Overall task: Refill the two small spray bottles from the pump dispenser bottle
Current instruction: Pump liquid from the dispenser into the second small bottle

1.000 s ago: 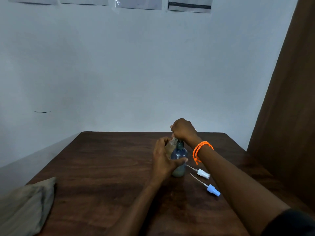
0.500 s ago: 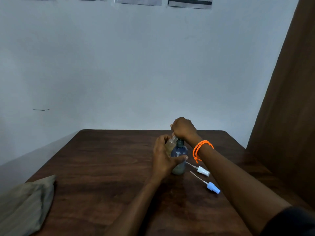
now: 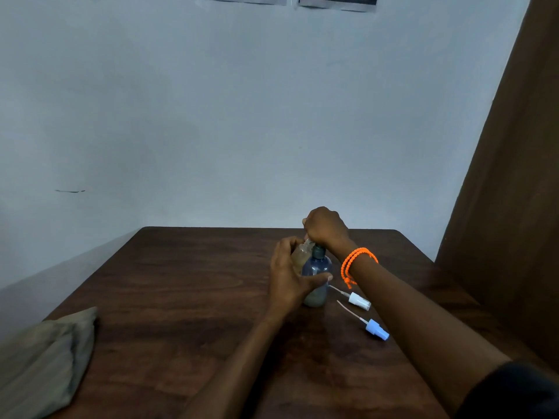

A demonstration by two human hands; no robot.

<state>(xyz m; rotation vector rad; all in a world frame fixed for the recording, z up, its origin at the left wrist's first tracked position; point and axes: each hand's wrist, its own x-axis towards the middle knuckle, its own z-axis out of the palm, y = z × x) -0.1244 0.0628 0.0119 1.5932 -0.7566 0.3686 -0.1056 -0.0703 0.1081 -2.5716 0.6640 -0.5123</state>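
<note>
A pale wall [image 3: 242, 116] fills most of the head view, with the lower edges of a few paper sheets [image 3: 337, 3] pinned along its top. A brown curtain [image 3: 514, 207] hangs well to the right of the pump bottle. The dark wooden worktop [image 3: 181, 297] carries everything else. A folded grey-brown cloth [image 3: 45, 364] lies far to the left of the pump bottle, at the worktop's near left edge.

The pump bottle [image 3: 317, 267], bluish and see-through with a dark collar, stands upright near the middle of the worktop. The right hand [image 3: 326, 226] sits on top of the pump bottle, fingers curled down over the pump head, which is hidden beneath it; an orange bracelet [image 3: 357, 261] circles that wrist. The left hand [image 3: 290, 276] wraps the left side of the pump bottle, its thumb across the front, and the same grip holds a small clear spray bottle [image 3: 302, 254] pressed against the pump bottle's left shoulder, tilted with its open neck up towards the hidden spout.

Just right of the pump bottle, on the worktop, lies a white spray cap [image 3: 359, 301] with its thin tube pointing back at the bottle. A blue spray cap [image 3: 376, 329] lies a little nearer the camera, also right of the pump bottle, tube likewise angled towards it. The two caps lie apart from each other.
</note>
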